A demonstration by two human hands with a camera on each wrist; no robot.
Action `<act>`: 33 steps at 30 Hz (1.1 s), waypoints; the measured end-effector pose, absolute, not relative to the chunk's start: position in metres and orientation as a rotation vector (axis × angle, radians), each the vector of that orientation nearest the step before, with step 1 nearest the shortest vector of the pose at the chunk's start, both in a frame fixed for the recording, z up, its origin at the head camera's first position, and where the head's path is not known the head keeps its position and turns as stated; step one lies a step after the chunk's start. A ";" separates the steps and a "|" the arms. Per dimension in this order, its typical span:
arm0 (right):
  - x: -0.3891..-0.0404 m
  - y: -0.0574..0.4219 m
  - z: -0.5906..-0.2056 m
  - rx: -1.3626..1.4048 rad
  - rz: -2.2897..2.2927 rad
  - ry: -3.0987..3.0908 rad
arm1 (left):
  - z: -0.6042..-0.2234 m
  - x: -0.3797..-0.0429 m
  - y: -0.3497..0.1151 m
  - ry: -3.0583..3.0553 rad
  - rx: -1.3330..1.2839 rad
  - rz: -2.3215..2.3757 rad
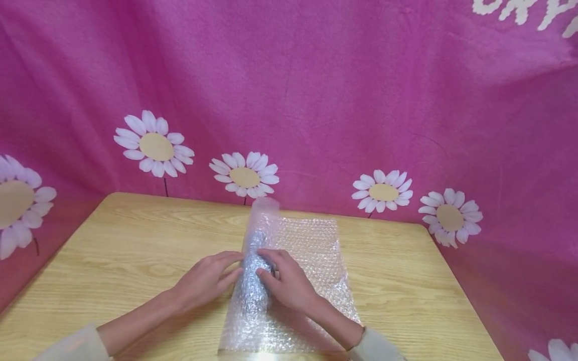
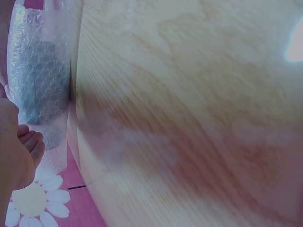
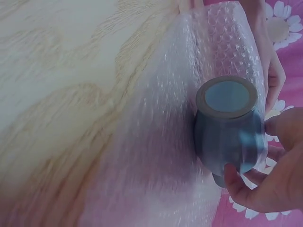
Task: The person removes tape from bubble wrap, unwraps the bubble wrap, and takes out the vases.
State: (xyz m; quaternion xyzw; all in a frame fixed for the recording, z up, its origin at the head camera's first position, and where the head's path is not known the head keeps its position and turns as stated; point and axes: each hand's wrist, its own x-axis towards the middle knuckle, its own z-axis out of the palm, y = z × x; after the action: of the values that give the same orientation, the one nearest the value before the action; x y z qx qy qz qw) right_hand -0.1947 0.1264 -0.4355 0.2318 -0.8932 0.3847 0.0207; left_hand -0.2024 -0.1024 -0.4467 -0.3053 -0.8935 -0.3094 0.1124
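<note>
A sheet of clear bubble wrap (image 1: 311, 250) lies on the table, its left part folded up over a blue-grey mug (image 3: 227, 139). The mug is on its side, and its ringed round end faces the right wrist view. My right hand (image 1: 289, 283) grips the mug from the right, thumb on its side and fingers beyond it. From the left, my left hand (image 1: 207, 278) touches the folded bubble wrap with its fingertips. In the left wrist view the mug shows only dimly through the bubbles, and part of the left hand lies outside the frame.
The light wood table (image 1: 149, 240) has rounded far corners. Behind it and at both sides hangs a pink cloth (image 1: 316, 100) printed with white daisies. The bubble wrap reaches from near the table's far edge to its near side.
</note>
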 end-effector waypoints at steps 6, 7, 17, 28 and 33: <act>-0.196 0.118 -0.434 0.727 1.113 -2.760 | -0.447 -0.202 -0.106 -2.603 -0.884 -0.899; -0.196 0.117 -0.434 0.725 1.102 -2.761 | -0.448 -0.202 -0.107 -2.603 -0.881 -0.894; -0.197 0.105 -0.431 0.764 1.064 -2.750 | -0.450 -0.199 -0.114 -2.609 -0.858 -0.857; -0.198 0.107 -0.433 0.776 1.148 -2.705 | -0.453 -0.201 -0.119 -2.580 -0.861 -0.853; -0.200 0.110 -0.435 0.799 1.307 -2.671 | -0.452 -0.202 -0.118 -2.534 -0.854 -0.890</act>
State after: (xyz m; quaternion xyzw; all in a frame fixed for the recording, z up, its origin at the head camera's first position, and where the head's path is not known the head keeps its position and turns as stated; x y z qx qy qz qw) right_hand -0.2002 0.1096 -0.4353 0.2592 -0.8671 0.4243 0.0312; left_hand -0.2020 -0.1177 -0.4523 -0.2990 -0.8875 -0.3116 0.1610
